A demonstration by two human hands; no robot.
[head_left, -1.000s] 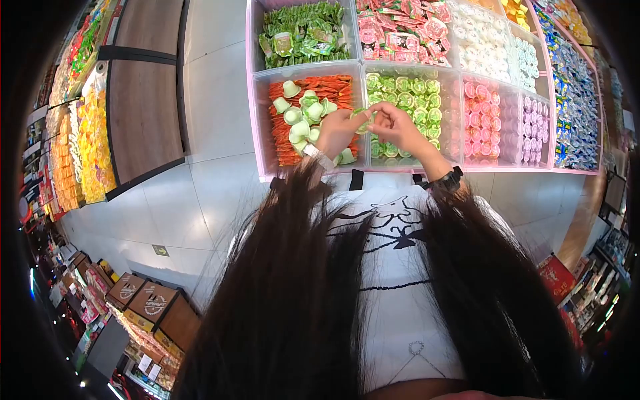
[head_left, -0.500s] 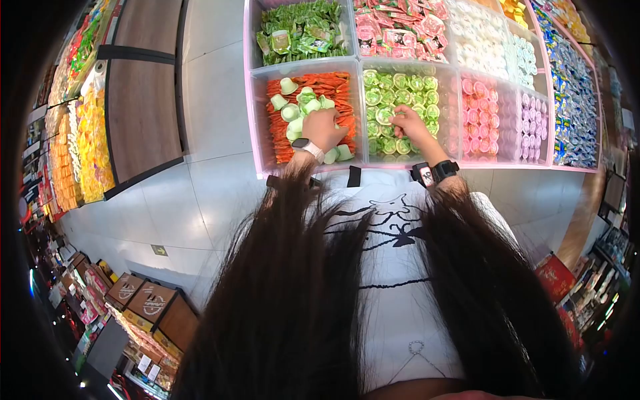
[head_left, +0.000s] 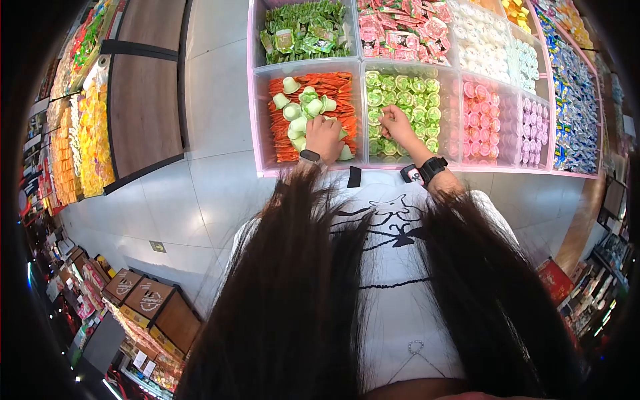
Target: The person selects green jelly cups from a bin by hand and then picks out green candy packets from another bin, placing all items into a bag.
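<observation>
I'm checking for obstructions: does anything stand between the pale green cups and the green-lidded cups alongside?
Yes: a clear divider rises between the pale green cups at the left hand and the green-lidded cups under the right hand.

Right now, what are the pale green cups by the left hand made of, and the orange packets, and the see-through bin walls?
The pale green cups seem smooth, softly shiny plastic: even, rounded shapes. The orange packets look like thin, shiny plastic or foil: flat and wrinkled, too small to be sure. The bin walls look like clear, stiff plastic, maybe glass: straight and see-through.
</observation>
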